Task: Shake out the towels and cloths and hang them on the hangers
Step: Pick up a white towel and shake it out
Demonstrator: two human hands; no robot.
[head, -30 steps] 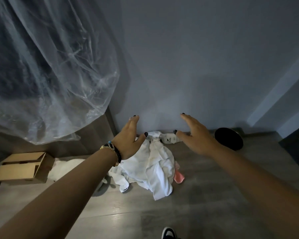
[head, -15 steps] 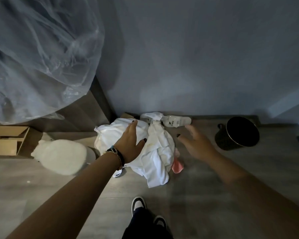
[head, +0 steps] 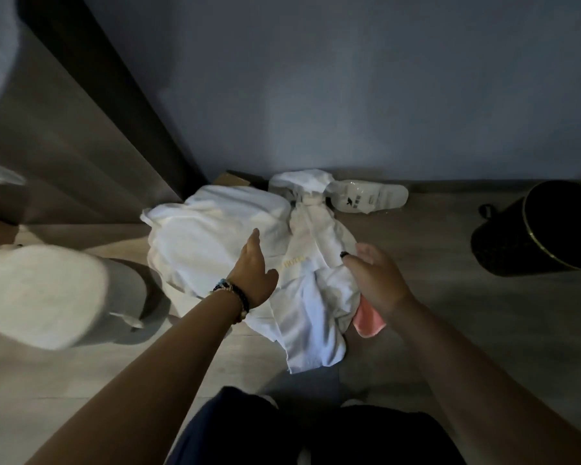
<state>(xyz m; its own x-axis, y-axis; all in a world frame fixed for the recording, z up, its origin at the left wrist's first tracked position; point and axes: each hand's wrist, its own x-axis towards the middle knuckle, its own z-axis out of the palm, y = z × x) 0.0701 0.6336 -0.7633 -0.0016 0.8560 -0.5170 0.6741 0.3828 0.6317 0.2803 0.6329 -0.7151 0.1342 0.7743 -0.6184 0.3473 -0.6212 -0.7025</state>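
Both bare forearms reach forward and down from the bottom of the view toward a crumpled heap of white cotton towels and cloths [head: 215, 243] on the grey wood-look floor [head: 433, 297].

Left hand [head: 252, 273]: back of the hand up, fingers straight and held together, thumb spread to its right side. It lies over the middle of the white heap; fingers look to rest flat on the cloth, contact not certain. Nothing gripped. A dark beaded bracelet [head: 237, 295] sits on its wrist.

Right hand [head: 374, 278]: palm turned inward toward the left hand, fingers loosely extended, only slightly bent, dark nail polish on the thumb. It is at the right edge of the heap, just beside or touching the cloth, cannot tell which. Nothing held. A small pink cloth [head: 368, 322] pokes out from under the heap, directly below this wrist.

Beyond the fingertips of both hands, at the foot of the grey painted wall [head: 349, 95], lie a knotted white cloth [head: 307, 187] and a clear plastic bottle on its side [head: 369, 196], touching each other. Well to the right of the right hand stands a black round bin with a thin gold rim [head: 507, 243]. Left of the left arm is a blurry white fluffy lump [head: 37, 293]. Dark trousers [head: 282, 431] show between the arms, nearest the camera.
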